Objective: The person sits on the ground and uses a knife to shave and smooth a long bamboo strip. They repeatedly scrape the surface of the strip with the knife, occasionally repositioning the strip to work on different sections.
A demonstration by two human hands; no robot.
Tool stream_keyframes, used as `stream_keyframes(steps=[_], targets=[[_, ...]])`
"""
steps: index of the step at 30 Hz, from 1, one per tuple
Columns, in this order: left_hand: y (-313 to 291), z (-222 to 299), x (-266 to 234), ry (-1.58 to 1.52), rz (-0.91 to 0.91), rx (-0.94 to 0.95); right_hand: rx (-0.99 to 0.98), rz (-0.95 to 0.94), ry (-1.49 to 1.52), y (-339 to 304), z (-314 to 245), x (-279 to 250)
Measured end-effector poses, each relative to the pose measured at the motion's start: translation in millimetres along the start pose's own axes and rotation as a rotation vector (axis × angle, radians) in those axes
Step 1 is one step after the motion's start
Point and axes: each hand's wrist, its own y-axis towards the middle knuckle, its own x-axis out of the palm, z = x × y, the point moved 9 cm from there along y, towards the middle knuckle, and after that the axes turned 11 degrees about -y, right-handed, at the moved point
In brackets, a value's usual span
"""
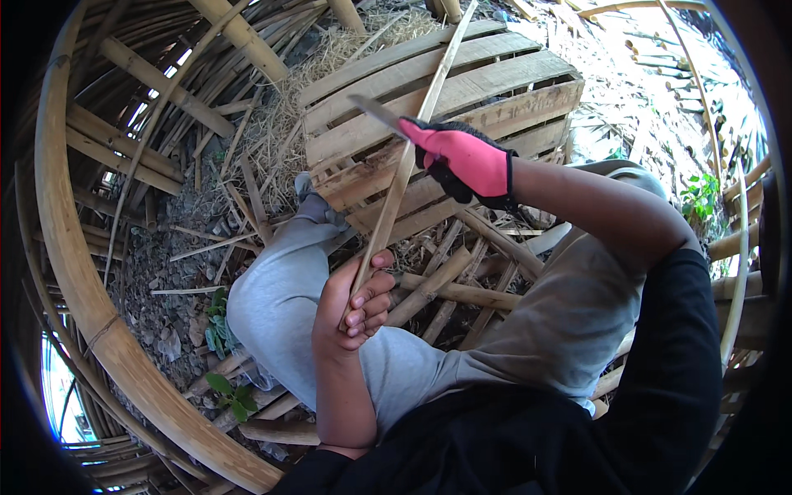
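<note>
A long split bamboo strip point(398, 195) slants from my lap up across a wooden crate point(355, 140). My left hand point(356, 299), bare, is closed round the strip's lower end. Higher up, my right hand point(466, 161) wears a pink and black glove and grips a knife point(378, 114). The blade points up and left and crosses the strip just above the glove. The knife's handle is hidden in the glove. The strip's upper part lies over the crate's slats.
A thick curved bamboo pole point(87, 305) bends round my left side. Cut bamboo pieces point(429, 289) lie between my legs under the crate's near edge. Straw point(276, 132) and stones cover the ground at left. Small green plants point(235, 394) grow by my left leg.
</note>
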Motion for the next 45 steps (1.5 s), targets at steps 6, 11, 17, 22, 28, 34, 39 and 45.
stream_keyframes(steps=[6,11,17,22,28,34,39,45], targets=[[0.4,-3.2,5.0,-0.055,-0.043,-0.019,-0.523,0.167,-0.454,11.8,-34.3,-16.8],[0.6,-3.5,11.2,-0.062,-0.068,-0.014,-0.921,0.299,-0.964,9.9,-47.0,6.8],[-8.2,-5.7,13.4,0.101,-0.112,-0.062,-0.634,0.316,-0.811,28.6,-42.6,-20.1],[-4.1,1.2,-1.0,0.181,0.099,0.074,-0.677,0.451,-1.027,15.1,-52.5,-21.1],[-6.1,7.8,-4.0,0.098,0.025,0.032,-0.297,0.301,-0.698,36.4,-26.2,-55.8],[-6.4,7.3,-8.0,0.075,-0.011,0.021,-0.005,-0.137,-0.679,4.9,-13.8,6.9],[0.5,4.4,-7.0,0.095,0.001,0.032,0.163,0.113,-0.376,29.9,5.2,-54.3],[-2.7,9.4,-12.3,0.054,0.021,0.04,0.093,-0.208,-0.502,11.8,3.2,2.7]])
